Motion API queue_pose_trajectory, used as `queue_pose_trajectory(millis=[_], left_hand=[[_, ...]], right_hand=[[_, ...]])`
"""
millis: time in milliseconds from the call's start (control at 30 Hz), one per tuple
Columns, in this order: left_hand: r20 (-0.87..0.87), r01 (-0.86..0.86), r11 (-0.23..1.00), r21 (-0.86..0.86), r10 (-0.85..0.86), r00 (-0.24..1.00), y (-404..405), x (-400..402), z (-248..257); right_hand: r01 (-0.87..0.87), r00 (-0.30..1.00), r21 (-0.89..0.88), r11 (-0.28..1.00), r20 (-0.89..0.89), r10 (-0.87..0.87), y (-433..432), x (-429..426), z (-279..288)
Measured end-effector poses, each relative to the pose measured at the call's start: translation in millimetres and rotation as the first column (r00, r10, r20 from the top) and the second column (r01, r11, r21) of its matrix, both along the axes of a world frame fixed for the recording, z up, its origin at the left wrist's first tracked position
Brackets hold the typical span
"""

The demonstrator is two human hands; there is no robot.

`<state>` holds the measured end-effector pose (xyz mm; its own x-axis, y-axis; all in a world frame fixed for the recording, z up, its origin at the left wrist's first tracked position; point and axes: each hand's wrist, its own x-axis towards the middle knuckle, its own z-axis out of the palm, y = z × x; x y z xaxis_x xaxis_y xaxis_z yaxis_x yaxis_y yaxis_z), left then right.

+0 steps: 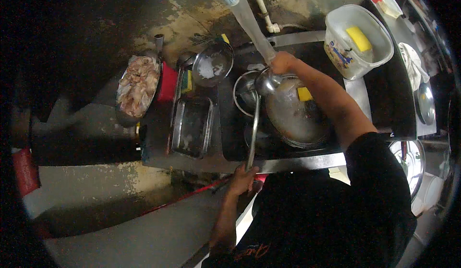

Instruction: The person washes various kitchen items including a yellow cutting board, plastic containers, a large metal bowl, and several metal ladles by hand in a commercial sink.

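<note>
My left hand [243, 179] is closed around the long handle of a metal ladle [254, 131]. The ladle's bowl lies at the handle's upper end, just under my right hand [282, 63]. That hand grips the lower end of a pale, translucent tube [252, 25] coming from the wall side. Below and beside the ladle bowl is a wide round pan [297, 115] holding cloudy liquid, with a yellow sponge [305, 93] at its upper right, partly behind my right forearm. A smaller round vessel [246, 104] with a bright rim stands to the left of the pan.
A metal tray [192, 127], a round pan with white residue [213, 64] and a green-and-yellow sponge [187, 82] lie left. Farther left are a red object [167, 82] and a bowl of raw meat [138, 86]. A white plastic tub [385, 54] with a yellow sponge stands right, near a cloth [414, 66].
</note>
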<state>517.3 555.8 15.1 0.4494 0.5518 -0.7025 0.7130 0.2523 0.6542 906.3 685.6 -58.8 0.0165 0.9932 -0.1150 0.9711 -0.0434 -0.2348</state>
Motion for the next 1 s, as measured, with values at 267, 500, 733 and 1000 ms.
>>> queue_pose_trajectory(millis=[267, 500, 733, 1000], left_hand=[[-0.156, 0.226, 0.599, 0.768, -0.168, 0.973, 46.6, 13.9, -37.8], [-0.546, 0.602, 0.156, 0.783, -0.290, 0.786, 129.6, 87.4, 12.5], [-0.361, 0.327, -0.178, 0.928, -0.206, 0.910, 155.6, 182.5, 7.0], [0.534, -0.494, 0.457, 0.739, 0.048, 0.844, 131.6, 270.8, -60.6]], right_hand=[[-0.498, 0.861, 0.378, 0.780, 0.322, 0.393, -13.6, -42.5, -13.5], [-0.131, 0.985, 0.059, 0.990, 0.123, 0.123, -64.4, -24.4, 18.0], [0.489, 0.868, 0.058, 0.870, -0.129, -0.479, -119.6, -20.8, -25.1], [0.698, 0.668, 0.005, 0.716, -0.363, -0.649, -173.8, -52.0, -54.1]])
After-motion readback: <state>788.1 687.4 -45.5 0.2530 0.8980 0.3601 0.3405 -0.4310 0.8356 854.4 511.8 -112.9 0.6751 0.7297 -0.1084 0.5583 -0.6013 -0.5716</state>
